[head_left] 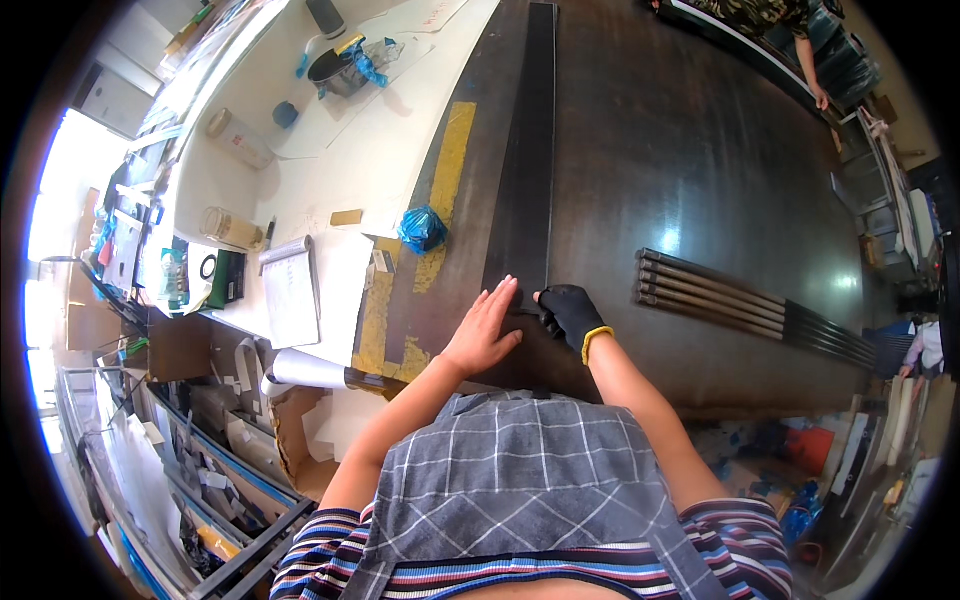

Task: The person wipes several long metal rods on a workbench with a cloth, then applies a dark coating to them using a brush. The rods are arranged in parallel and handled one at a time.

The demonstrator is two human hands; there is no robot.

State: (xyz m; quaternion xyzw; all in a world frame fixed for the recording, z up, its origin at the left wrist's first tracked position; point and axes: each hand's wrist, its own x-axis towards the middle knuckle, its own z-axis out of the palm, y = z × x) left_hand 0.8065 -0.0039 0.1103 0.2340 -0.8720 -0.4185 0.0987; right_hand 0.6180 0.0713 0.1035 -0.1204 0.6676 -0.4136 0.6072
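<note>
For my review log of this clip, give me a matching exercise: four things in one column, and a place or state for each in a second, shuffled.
Things
1. left hand
2. right hand
3. blue bag
4. rods

Descriptions
A. crumpled, by the yellow stripe
B. bare, flat on the dark strip
C. side by side, right of the strip
D. in a black glove, at the strip's near end

Pairs: 1-B, 2-D, 3-A, 4-C

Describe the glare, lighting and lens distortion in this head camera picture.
Head view: glare spots sheen the dark table; the window area at far left is blown out; fisheye bends the long dark strip and black-vignettes the corners; left hand and gloved right hand look sharp.
</note>
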